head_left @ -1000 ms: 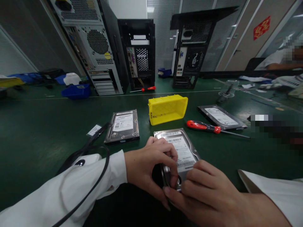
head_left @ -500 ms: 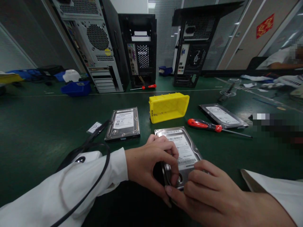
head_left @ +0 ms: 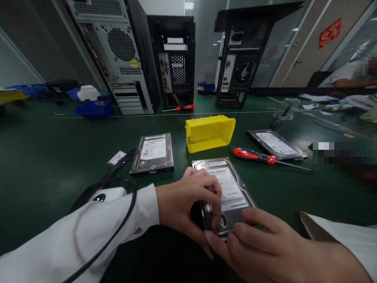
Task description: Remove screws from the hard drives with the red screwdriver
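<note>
A silver hard drive (head_left: 232, 186) with a white label lies on the green table in front of me, its near end between my hands. My left hand (head_left: 196, 196) is curled over its near left side, fingertips on the metal and thumb low at the near edge. At the near right corner, my right hand (head_left: 262, 239) has its fingers bent against the drive and its thumb reaching toward the left thumb. The fingers hide part of the near end. A second hard drive (head_left: 153, 151) lies to the left, and a third hard drive (head_left: 277, 143) to the right.
Behind the drive stands a yellow bin (head_left: 210, 133) on its side. A red-and-black screwdriver (head_left: 255, 155) lies to its right. Computer cases (head_left: 122, 59) line the back, with a smaller screwdriver (head_left: 185, 107) before them. A black cable (head_left: 134, 200) crosses my left sleeve.
My right hand has shifted slightly down and its fingers have drawn back a little, so more of the drive's near right corner shows. My left hand stays nearly still.
</note>
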### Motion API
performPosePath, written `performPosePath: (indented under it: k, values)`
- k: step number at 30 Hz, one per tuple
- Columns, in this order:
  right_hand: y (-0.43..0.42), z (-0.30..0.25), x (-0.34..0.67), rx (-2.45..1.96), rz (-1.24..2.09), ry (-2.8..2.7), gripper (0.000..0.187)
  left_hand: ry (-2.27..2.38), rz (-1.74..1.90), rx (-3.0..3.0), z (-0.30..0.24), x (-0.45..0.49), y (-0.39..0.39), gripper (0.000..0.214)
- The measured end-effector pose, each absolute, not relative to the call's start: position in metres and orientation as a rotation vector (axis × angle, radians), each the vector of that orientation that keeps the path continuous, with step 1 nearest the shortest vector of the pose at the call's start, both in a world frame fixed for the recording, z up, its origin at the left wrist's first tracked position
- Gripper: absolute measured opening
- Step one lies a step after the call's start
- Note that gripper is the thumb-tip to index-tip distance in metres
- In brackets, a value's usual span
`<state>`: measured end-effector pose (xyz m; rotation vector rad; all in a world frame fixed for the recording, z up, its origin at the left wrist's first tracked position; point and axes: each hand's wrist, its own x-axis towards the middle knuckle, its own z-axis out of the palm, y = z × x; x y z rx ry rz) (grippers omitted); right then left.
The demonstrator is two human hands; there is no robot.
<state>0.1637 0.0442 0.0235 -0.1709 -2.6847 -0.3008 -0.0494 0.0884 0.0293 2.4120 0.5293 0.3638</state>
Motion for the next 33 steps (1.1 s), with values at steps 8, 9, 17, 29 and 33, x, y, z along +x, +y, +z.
performPosePath:
  k: [8,9,17,29,33]
  values:
    - [0.042,0.029,0.165,-0.120,-0.410,-2.718,0.048,0.542,0.350,2.419,0.027,-0.051,0.088,0.027]
    - [0.042,0.028,0.166,-0.084,-0.459,-2.730,0.049,0.537,0.353,2.420,0.027,-0.051,0.088,0.027]
    - [0.044,0.027,0.170,0.047,-0.642,-2.765,0.053,0.549,0.369,2.387,0.027,-0.051,0.083,0.021]
    - [0.049,0.045,0.170,-0.209,-0.383,-2.729,0.032,0.536,0.376,2.368,0.029,-0.051,0.086,0.028]
    - [0.056,0.044,0.180,-0.264,-0.438,-2.684,0.030,0.530,0.374,2.361,0.029,-0.052,0.086,0.027]
